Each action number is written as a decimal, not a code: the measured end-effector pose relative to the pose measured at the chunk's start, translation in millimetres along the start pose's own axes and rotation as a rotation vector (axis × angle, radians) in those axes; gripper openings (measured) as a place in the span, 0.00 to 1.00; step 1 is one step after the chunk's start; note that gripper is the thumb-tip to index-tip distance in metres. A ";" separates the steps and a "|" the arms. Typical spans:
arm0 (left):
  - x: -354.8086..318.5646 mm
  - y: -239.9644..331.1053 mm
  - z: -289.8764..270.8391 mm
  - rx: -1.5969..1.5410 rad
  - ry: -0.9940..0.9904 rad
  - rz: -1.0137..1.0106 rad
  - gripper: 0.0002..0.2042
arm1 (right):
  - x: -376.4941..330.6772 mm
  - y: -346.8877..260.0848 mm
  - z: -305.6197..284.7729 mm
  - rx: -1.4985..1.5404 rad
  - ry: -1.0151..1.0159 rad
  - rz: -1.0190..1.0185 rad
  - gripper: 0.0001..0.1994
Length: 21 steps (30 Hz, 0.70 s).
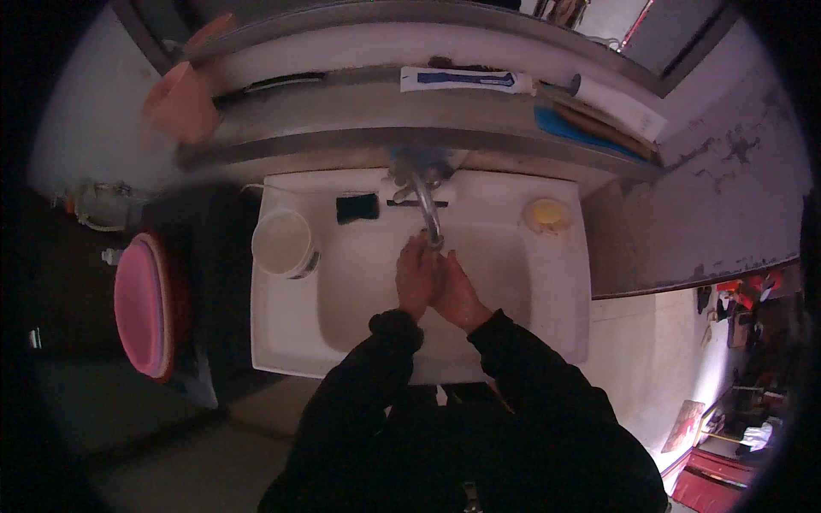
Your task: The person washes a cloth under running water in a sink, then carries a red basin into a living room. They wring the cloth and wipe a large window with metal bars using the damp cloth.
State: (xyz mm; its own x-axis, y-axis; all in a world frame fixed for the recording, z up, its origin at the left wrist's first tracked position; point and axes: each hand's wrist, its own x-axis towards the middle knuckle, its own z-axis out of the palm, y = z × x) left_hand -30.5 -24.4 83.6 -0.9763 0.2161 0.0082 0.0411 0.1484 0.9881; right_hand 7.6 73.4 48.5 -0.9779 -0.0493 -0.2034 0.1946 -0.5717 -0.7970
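Leaning over the sink [286, 346], the person [445, 445] holds the left hand [417, 278] and right hand [459, 295] close together, just below the faucet [428, 205] at the sink's back edge; whether they pinch anything between them, I can't tell. For thorough rinsing, I'd turn both palms and push the dark sleeves [363, 359] higher.

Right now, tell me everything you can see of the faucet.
The faucet looks like shiny, silvery metal. It rises at the middle of the back edge of the white sink, its curved spout reaching forward over the basin. The spout's end is right by the left hand and right hand; whether they touch it, or water runs, I can't tell.
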 end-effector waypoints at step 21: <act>8.4 -4.5 -19.9 0.579 -0.230 0.236 0.15 | 20.7 10.2 -4.0 -0.688 0.262 -0.232 0.14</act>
State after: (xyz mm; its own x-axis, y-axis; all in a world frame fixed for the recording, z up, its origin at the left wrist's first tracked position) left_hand -43.1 -42.5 82.3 -0.8597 0.4970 0.1179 0.4184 0.5526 0.7209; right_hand -10.3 69.8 33.9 -0.9659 0.2546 -0.0472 0.0745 0.0985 -0.9923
